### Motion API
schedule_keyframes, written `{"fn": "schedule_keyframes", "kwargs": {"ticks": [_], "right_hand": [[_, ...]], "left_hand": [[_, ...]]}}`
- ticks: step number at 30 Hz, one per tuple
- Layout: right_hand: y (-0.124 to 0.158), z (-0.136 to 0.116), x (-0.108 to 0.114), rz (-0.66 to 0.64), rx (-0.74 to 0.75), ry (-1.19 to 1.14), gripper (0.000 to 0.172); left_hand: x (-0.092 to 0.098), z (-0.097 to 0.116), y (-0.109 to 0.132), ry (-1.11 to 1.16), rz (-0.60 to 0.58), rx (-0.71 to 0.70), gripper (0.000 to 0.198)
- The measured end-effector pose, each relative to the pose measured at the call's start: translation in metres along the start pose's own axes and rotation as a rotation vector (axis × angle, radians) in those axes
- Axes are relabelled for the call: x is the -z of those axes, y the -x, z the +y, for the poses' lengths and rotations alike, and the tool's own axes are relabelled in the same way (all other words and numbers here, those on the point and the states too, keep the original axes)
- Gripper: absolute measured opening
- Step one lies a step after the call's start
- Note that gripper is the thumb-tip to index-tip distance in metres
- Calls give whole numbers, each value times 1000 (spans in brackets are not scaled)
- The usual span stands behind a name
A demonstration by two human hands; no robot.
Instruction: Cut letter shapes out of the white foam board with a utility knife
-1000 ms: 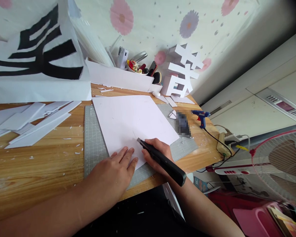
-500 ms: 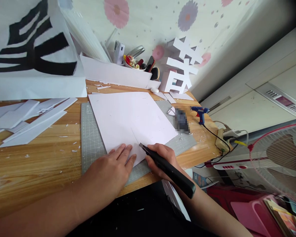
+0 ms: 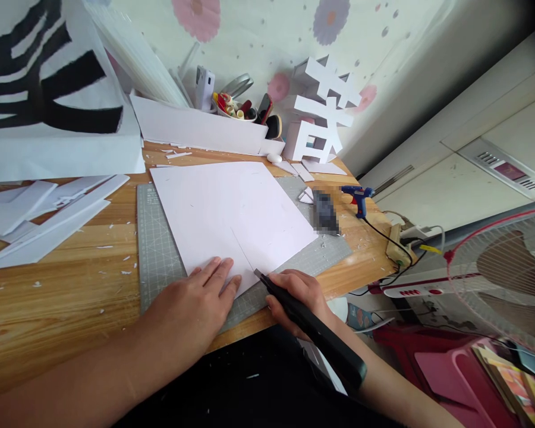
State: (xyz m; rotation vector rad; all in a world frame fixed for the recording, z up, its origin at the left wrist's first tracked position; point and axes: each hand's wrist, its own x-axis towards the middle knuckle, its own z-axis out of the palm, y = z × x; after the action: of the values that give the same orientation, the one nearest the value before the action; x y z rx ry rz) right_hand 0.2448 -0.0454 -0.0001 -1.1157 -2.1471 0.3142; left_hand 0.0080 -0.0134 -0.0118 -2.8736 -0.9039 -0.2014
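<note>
A white foam or card sheet (image 3: 223, 196) lies over a grey cutting mat (image 3: 154, 238) on the wooden table. My left hand (image 3: 205, 297) presses down on the sheet's near left part, fingers stretched out and slightly apart. Wrapped round a black utility knife (image 3: 312, 324), my right hand (image 3: 298, 294) is at the sheet's near edge. The knife's blade tip touches the sheet close to that edge, right of my left fingers. A thin straight line runs from the blade tip up and left across the sheet.
White offcuts (image 3: 49, 220) lie at the left, below a large paper with black strokes (image 3: 53, 89). At the back stand a white cut-out character (image 3: 316, 128) and a cup of tools (image 3: 236, 110). A blue glue gun (image 3: 359, 199) and a fan (image 3: 508, 279) are at the right.
The knife and my right hand have moved towards me along the sheet, and the line behind the blade is longer. My left hand stays on the sheet. The view has shifted slightly.
</note>
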Motion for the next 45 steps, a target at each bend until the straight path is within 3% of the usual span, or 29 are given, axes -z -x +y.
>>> {"fn": "schedule_keyframes", "kwargs": {"ticks": [17, 22, 27, 31, 34, 38, 41, 45], "right_hand": [[25, 4, -6, 79, 80, 37, 40], [34, 3, -9, 140, -81, -29, 29], [33, -2, -8, 308, -334, -148, 24], [16, 4, -12, 338, -507, -233, 31], [1, 15, -18, 355, -523, -313, 32], [-12, 26, -26, 455, -553, -420, 30], [-14, 28, -27, 461, -591, -459, 30], [-11, 34, -20, 429, -635, -456, 33]], "left_hand": [[-3, -2, 1, 63, 55, 46, 40], [0, -2, -1, -6, 74, -25, 41], [7, -7, -3, 93, 42, -1, 36], [11, -30, 3, 221, -6, -45, 32], [10, -57, 10, 272, -89, -60, 52], [5, -77, 10, 227, -74, 44, 64], [4, -68, 2, 184, -78, 19, 58], [5, -38, -6, 84, -65, -26, 59]]}}
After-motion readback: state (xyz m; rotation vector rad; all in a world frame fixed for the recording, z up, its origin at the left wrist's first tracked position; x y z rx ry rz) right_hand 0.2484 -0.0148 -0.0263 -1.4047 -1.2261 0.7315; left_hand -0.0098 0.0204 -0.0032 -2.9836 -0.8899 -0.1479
